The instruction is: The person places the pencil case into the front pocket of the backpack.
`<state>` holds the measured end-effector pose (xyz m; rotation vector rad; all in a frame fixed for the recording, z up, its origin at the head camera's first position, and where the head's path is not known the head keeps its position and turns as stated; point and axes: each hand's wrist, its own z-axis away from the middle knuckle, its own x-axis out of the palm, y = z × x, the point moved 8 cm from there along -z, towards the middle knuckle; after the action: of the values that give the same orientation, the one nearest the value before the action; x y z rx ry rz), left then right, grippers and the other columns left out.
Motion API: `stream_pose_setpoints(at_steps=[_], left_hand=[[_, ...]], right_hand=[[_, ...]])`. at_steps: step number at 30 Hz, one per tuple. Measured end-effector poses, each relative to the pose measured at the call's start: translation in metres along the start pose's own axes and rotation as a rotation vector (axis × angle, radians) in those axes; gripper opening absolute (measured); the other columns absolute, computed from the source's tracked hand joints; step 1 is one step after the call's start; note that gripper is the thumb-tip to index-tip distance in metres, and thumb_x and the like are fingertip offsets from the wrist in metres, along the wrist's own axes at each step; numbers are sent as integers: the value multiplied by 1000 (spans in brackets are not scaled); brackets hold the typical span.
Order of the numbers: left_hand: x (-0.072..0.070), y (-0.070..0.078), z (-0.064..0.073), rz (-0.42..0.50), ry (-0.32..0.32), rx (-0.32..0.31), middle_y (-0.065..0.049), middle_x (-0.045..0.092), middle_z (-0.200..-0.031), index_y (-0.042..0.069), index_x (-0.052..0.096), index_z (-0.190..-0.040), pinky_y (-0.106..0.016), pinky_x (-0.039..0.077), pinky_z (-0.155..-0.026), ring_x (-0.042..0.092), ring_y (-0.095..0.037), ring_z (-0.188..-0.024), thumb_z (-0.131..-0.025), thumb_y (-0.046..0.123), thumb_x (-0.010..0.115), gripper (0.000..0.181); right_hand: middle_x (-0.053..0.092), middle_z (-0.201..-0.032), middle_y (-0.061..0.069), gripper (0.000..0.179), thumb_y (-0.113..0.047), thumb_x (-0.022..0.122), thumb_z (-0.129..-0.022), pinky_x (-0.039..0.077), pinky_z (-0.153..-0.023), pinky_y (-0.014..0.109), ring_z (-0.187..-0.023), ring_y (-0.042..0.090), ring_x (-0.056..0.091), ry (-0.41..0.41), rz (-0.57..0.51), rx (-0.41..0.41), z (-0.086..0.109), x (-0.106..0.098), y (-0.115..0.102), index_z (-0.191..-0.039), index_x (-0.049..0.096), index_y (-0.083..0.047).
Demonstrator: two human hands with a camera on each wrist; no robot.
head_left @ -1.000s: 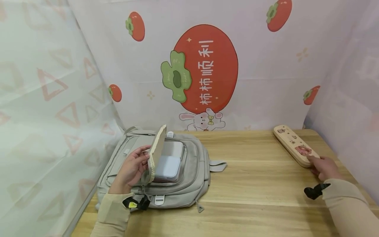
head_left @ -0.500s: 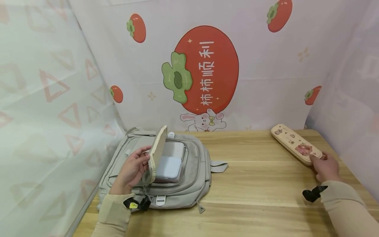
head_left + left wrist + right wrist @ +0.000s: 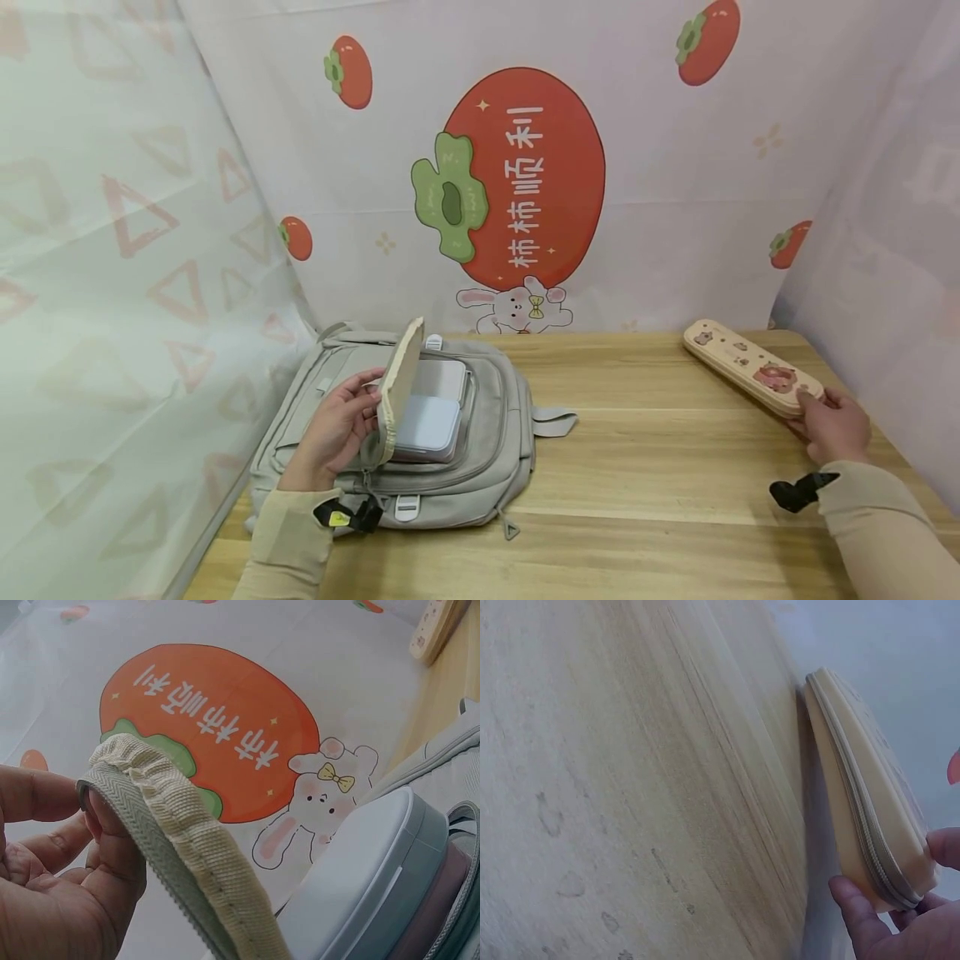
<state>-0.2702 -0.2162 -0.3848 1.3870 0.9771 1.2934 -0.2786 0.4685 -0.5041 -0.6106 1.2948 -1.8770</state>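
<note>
A grey backpack (image 3: 480, 492) lies flat at the left of the table, its front pocket unzipped. My left hand (image 3: 341, 429) pinches the edge of the raised pocket flap (image 3: 191, 817) between thumb and fingers, holding it up. Inside the pocket sit a pale blue box (image 3: 426, 423) and, behind it, a whitish box (image 3: 441, 379). At the right, my right hand (image 3: 834, 427) grips the near end of a cream zippered pencil case (image 3: 750, 367) printed with cartoon animals. In the right wrist view, thumb and fingers clasp the pencil case (image 3: 870, 795) across its zipper side.
The wooden table (image 3: 637, 483) stretches between the backpack and the pencil case. A grey strap (image 3: 553, 421) sticks out from the bag's right side, and a zipper pull (image 3: 510, 528) hangs at its front. Printed cloth walls (image 3: 645, 250) enclose the back and sides.
The right hand has shifted slightly right, and the near end of the pencil case has swung right and up with it. The left hand stays on the flap.
</note>
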Motion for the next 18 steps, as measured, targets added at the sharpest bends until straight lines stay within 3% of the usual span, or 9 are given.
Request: stream_pose_setpoints(at_steps=[2,5,6,12,15,18], left_hand=[[0,-1,0,2,-3,0,-1,62,-101,12,59,-126,-21,52,-69,65,-9,-84,-105,-6,45,31],[-1,-1,0,4,-9,1,-1,62,-101,12,59,-126,-22,52,-69,65,-9,-84,-105,-6,46,31],[-1,-1,0,4,-9,2,-1,62,-101,12,59,-126,-22,52,-69,64,-9,-84,-105,-5,46,30],[-1,-1,0,-18,-14,10,-2,61,-101,9,56,-130,-22,52,-69,64,-10,-84,-106,-4,46,29],[-2,-1,-1,-22,-14,10,-2,61,-101,8,56,-131,-23,52,-69,64,-10,-85,-106,-3,47,28],[-3,-1,-1,-19,-11,8,-2,61,-101,9,56,-130,-23,52,-69,64,-10,-84,-106,-3,47,28]], right_hand=[[39,-146,-3,77,-24,54,-105,54,-63,14,-71,-10,48,-8,-10,17,1,1,0,-167,10,-14],[17,-167,3,76,-25,53,-106,54,-64,14,-65,-10,49,-28,1,23,1,4,-2,-166,7,-14],[10,-170,2,76,-25,52,-106,54,-64,14,-63,-10,50,-36,-1,26,1,6,-2,-166,6,-14],[12,-170,-1,75,-23,52,-106,55,-62,16,-60,-10,51,-58,-28,40,2,11,-5,-165,8,-14],[10,-171,1,74,-24,51,-106,54,-64,15,-72,-11,51,-74,-3,32,3,14,-7,-165,8,-14],[6,-171,6,74,-26,50,-106,54,-67,14,-98,-4,54,-94,43,8,5,19,-10,-165,7,-14]])
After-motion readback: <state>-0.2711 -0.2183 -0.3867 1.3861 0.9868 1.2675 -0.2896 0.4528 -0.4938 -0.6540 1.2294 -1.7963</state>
